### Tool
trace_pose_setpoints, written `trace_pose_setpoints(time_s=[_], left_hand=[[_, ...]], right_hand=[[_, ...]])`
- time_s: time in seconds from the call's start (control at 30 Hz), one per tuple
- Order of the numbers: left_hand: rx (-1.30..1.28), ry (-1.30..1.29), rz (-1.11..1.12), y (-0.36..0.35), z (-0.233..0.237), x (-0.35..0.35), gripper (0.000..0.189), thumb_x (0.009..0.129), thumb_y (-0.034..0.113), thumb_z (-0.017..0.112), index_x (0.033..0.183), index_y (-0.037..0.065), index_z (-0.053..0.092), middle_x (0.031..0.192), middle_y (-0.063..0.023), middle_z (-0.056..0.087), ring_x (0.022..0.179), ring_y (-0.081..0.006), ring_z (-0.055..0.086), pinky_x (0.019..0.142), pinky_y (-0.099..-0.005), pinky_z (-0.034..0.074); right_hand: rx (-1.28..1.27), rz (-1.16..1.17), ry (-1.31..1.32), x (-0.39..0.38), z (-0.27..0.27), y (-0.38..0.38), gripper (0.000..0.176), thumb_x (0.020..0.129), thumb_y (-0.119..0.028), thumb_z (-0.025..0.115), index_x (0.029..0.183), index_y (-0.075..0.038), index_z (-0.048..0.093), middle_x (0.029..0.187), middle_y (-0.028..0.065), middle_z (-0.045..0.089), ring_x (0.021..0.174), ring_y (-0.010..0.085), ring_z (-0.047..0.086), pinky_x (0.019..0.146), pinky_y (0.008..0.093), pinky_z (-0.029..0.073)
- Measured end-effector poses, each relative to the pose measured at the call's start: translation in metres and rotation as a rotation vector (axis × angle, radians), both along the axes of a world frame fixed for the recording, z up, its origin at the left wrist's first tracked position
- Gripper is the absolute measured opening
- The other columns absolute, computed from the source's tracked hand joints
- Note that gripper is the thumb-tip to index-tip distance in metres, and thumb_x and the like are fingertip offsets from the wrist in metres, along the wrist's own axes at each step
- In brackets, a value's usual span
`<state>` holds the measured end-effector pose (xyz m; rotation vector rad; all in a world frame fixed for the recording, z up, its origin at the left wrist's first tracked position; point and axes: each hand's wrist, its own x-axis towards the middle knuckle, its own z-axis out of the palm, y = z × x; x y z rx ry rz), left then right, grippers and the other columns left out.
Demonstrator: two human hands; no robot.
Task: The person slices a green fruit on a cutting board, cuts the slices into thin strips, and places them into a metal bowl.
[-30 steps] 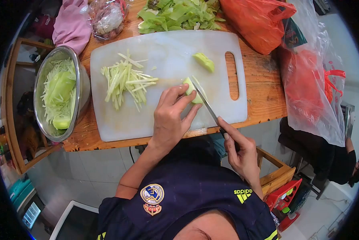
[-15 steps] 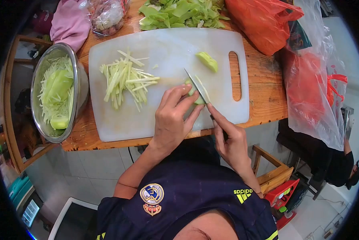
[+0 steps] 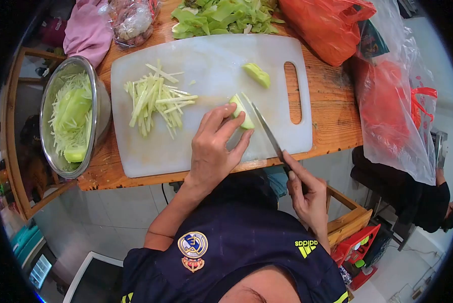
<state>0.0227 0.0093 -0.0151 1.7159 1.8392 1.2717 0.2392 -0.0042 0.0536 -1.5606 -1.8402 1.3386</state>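
My left hand (image 3: 215, 144) presses its fingertips onto a pale green vegetable piece (image 3: 242, 115) lying on the white cutting board (image 3: 216, 55). Held by its dark handle in my right hand (image 3: 307, 194), a kitchen knife (image 3: 269, 130) points away from me, its blade just right of the piece. A thin sliver stands out by the blade's tip. Further up the board rests another pale green wedge (image 3: 257, 75). Cut strips (image 3: 153, 103) of the same colour form a pile on the left side.
A metal bowl (image 3: 101, 121) of shreds and larger green pieces stands at the table's left. Green peelings (image 3: 226, 17) lie behind the board. Right of it are an orange plastic bag (image 3: 322, 30) and a clear bag (image 3: 393, 116). A person (image 3: 431, 204) is at far right.
My right hand has drawn the knife down and to the right, so the blade has come away from the vegetable piece. My left hand stays on the piece, nearly unmoved.
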Motion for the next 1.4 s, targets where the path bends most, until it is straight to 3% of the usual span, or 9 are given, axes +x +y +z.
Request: trace_pose_setpoints(time_s=[0.1,0.17,0.27,0.37,0.57,0.97,1.17,1.27,1.4], left_hand=[[0.011,-0.001,-0.004,0.0,-0.003,0.0,0.035,0.073,0.005,0.085,0.107,0.001,0.075,0.117,-0.0133,0.067,0.099,-0.0283,0.068,0.085,-0.0373,0.057],[0.006,0.01,-0.001,-0.001,-0.002,-0.001,0.035,0.073,0.005,0.085,0.107,0.001,0.075,0.117,-0.0134,0.067,0.099,-0.0283,0.068,0.085,-0.037,0.057],[0.009,0.006,0.001,0.0,-0.002,-0.001,0.035,0.073,0.005,0.085,0.107,0.001,0.075,0.117,-0.0134,0.067,0.1,-0.0284,0.067,0.086,-0.0368,0.057],[-0.011,-0.001,0.004,0.0,-0.001,-0.001,0.035,0.073,0.006,0.085,0.106,0.002,0.075,0.117,-0.0133,0.067,0.101,-0.0287,0.068,0.086,-0.0369,0.056],[-0.01,0.014,0.009,0.0,-0.001,-0.002,0.034,0.073,0.006,0.085,0.105,0.002,0.075,0.118,-0.0133,0.068,0.103,-0.0287,0.068,0.086,-0.0373,0.056],[-0.017,-0.006,0.003,0.0,-0.001,-0.002,0.034,0.073,0.007,0.085,0.106,0.002,0.075,0.115,-0.0136,0.067,0.096,-0.0276,0.069,0.083,-0.0368,0.056],[-0.026,-0.008,-0.018,0.001,0.002,-0.003,0.034,0.074,0.007,0.085,0.106,0.002,0.074,0.115,-0.0136,0.067,0.098,-0.0279,0.067,0.083,-0.037,0.056],[-0.035,-0.009,-0.021,0.001,0.003,-0.005,0.033,0.074,0.007,0.084,0.105,0.002,0.074,0.114,-0.0132,0.067,0.101,-0.0289,0.067,0.084,-0.0378,0.056],[-0.004,0.012,-0.021,0.001,0.001,-0.005,0.033,0.074,0.007,0.084,0.105,0.002,0.074,0.113,-0.0128,0.068,0.105,-0.0304,0.067,0.087,-0.039,0.055]], right_hand=[[0.052,0.044,0.008,-0.007,0.0,0.006,0.039,0.102,0.002,0.05,0.139,-0.004,0.061,0.067,-0.0034,0.048,0.059,0.0044,0.039,0.056,0.021,0.037],[0.034,0.058,0.029,-0.008,-0.001,0.008,0.039,0.102,0.002,0.05,0.139,-0.004,0.061,0.069,-0.0024,0.049,0.06,0.0045,0.039,0.056,0.0212,0.037],[-0.047,0.09,-0.064,-0.007,0.004,0.01,0.05,0.093,0.008,0.058,0.139,-0.011,0.062,0.091,0.0243,0.071,0.069,0.0066,0.057,0.067,0.0254,0.049],[0.01,0.087,-0.05,-0.007,-0.002,0.007,0.051,0.092,0.008,0.058,0.139,-0.011,0.062,0.084,0.0233,0.068,0.065,0.0107,0.06,0.065,0.027,0.05],[0.106,0.102,-0.14,0.0,0.001,0.005,0.05,0.092,0.006,0.059,0.138,-0.012,0.063,0.088,0.0243,0.07,0.066,0.0183,0.066,0.068,0.0299,0.052],[-0.002,0.079,-0.066,-0.011,0.008,0.005,0.052,0.091,0.009,0.058,0.138,-0.011,0.062,0.087,0.0234,0.069,0.066,0.0127,0.062,0.069,0.0259,0.05],[0.045,0.135,-0.123,-0.017,0.011,0.008,0.054,0.091,0.008,0.059,0.141,-0.013,0.06,0.087,0.0238,0.068,0.065,0.0197,0.064,0.067,0.0289,0.051],[0.229,0.164,-0.064,-0.024,-0.004,0.014,0.054,0.092,0.007,0.06,0.142,-0.013,0.059,0.086,0.0239,0.067,0.065,0.0249,0.065,0.066,0.0304,0.052],[0.194,0.18,-0.049,-0.036,-0.015,0.027,0.051,0.093,0.006,0.059,0.141,-0.012,0.059,0.082,0.0235,0.066,0.065,0.0267,0.065,0.065,0.0311,0.051]])
